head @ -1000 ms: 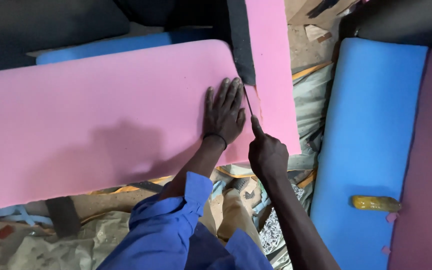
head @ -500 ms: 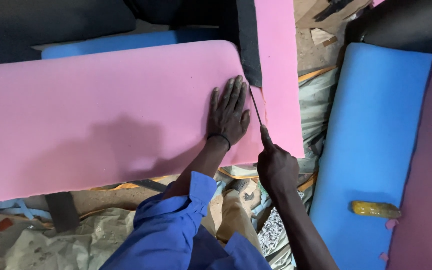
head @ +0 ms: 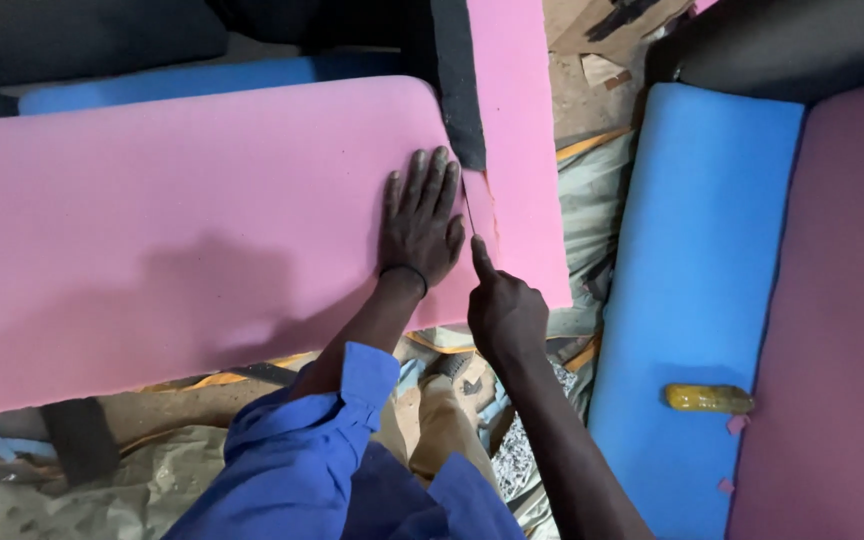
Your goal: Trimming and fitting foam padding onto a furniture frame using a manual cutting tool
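My left hand [head: 420, 222] lies flat, fingers spread, on the pink foam sheet [head: 182, 230] just beside the cut. Right hand [head: 505, 312] w/ grip closed on thin blade [head: 469, 212]. Best keep foam pinned, blade along seam.

The person's left hand [head: 420, 222] is lying flat, palm down, fingers stretched forward and close together, a dark band circling its wrist. The left forearm is reaching up out of a rolled blue sleeve. The right hand [head: 505, 310] is curling into a fist just beside it, index finger extending forward, its forearm bare.
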